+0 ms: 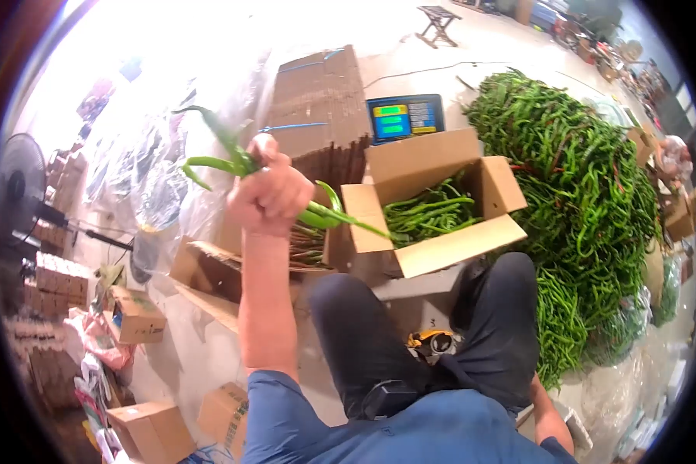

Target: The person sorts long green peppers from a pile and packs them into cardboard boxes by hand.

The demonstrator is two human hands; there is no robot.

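Note:
My left hand (271, 185) is closed in a fist around several long green chili peppers (220, 151), raised over the left side of the work area. Their ends stick out on both sides of the fist. To its right stands an open cardboard box (437, 259) partly filled with green chili peppers (433, 209). My right forearm (549, 414) shows beside my right thigh, but the hand itself is hidden. A large heap of green chili peppers (572, 185) lies on the floor to the right, with a few red ones among them.
Behind the open box sits a scale (404, 117) with lit green displays. Flattened cardboard (321, 89) is stacked beyond my fist. Another open carton (209, 282) lies below it. A fan (23, 185) stands at far left, a folding stool (438, 23) at the back.

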